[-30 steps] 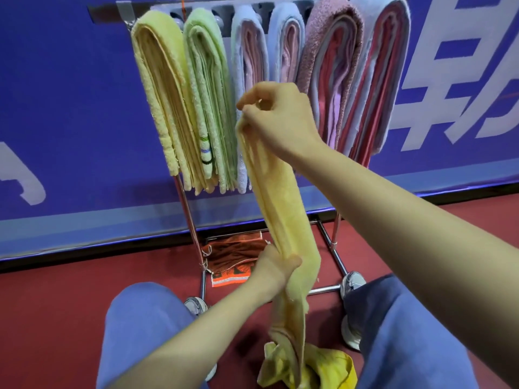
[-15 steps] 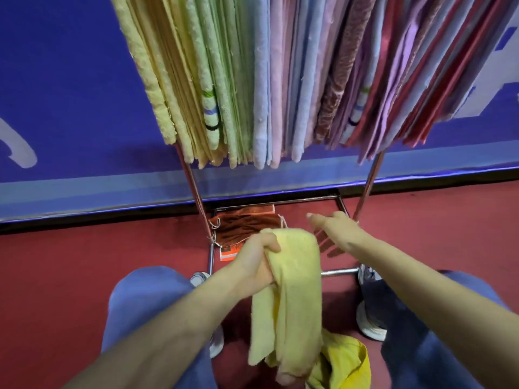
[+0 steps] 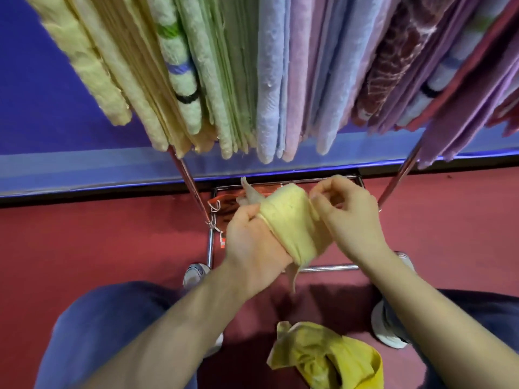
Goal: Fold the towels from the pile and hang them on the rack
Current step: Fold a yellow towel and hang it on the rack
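Left grip (image 3: pixel 252 242) clenched, right grip (image 3: pixel 351 220) pinching, both forearms reaching forward

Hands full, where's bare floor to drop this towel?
Bare red floor lies left of the rack's left pole, below the blue wall, and right of its right pole. Crowded: yellow pile between your feet, orange cloth in the rack base.

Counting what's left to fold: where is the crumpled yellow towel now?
Head view, bottom centre: the crumpled yellow towel lies on the red floor between the person's legs, beside the right shoe.
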Available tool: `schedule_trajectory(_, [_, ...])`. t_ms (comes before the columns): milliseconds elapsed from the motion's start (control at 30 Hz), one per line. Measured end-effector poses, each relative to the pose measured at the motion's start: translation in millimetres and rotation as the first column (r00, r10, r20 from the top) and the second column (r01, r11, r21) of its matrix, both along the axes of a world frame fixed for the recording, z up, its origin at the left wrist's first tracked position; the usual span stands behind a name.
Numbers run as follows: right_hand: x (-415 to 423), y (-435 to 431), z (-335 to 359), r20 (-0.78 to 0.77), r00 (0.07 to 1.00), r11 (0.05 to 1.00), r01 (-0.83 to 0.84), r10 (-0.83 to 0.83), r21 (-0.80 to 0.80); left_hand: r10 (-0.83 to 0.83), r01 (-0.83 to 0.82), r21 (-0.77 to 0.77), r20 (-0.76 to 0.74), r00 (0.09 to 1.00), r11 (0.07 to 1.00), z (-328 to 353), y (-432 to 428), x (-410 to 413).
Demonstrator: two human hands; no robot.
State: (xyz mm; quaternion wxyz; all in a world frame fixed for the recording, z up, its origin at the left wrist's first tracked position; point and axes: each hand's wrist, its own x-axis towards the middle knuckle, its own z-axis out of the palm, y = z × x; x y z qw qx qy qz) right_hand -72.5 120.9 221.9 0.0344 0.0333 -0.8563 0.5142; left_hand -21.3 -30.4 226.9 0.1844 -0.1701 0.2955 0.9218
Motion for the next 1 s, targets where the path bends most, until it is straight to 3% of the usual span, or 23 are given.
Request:
schedule_trajectory(133, [15,-15,11,0.11,0.958,0.932,-0.283,0.265,0.226,-0.04,0.042,0.022,-0.06,0.997,0.999,2,-2,-6])
schedule_trajectory(200, [16,-19,11,0.07,0.959,0.921,-0.284,0.276,0.265,-0.072,0.073,0.013,-0.057,0.996,0.997,2,1,-7])
schedule_trajectory(333, [10,-16,13,0.008,0.966,0.957,-0.258,0.26,0.13,-0.069,0.07,0.018,-0.054,0.996,0.997,-4,2,-7])
schedule_trajectory(433, [7,-13,8,0.152,0.956,0.966,-0.236,0.25,-0.103,-0.061,0.061,0.007,-0.022,0.998,0.998,-7,1,-7])
schedule_trajectory(533, [1,-12,7,0.303,0.927,0.921,-0.096,0.221,-0.378,-0.047,0.047,-0.021,-0.019,0.999,0.999,-13,0,-8])
schedule_trajectory(667, [-4,-7,14,0.375,0.899,0.889,-0.036,0.229,-0.457,-0.069,0.069,-0.015,-0.059,0.996,0.998,-11,1,-8])
schedule_trajectory(767, [-1,-7,18,0.269,0.93,0.902,-0.124,0.252,-0.415,-0.059,0.055,-0.066,-0.065,0.996,0.996,-9,0,-9])
schedule_trajectory(833, [6,-9,19,0.114,0.937,0.919,-0.29,0.329,-0.268,-0.042,0.039,-0.084,-0.036,0.998,0.996,-10,-1,-10])
schedule_trajectory(900, [15,-13,20,0.047,0.871,0.871,-0.486,0.49,-0.074,-0.016,0.018,-0.105,0.021,1.0,0.994,-12,-3,-12])
schedule_trajectory(1000, [25,-15,22,0.049,0.747,0.746,-0.665,0.663,0.045,-0.011,0.019,-0.188,0.045,0.999,0.982,-9,-4,-13])
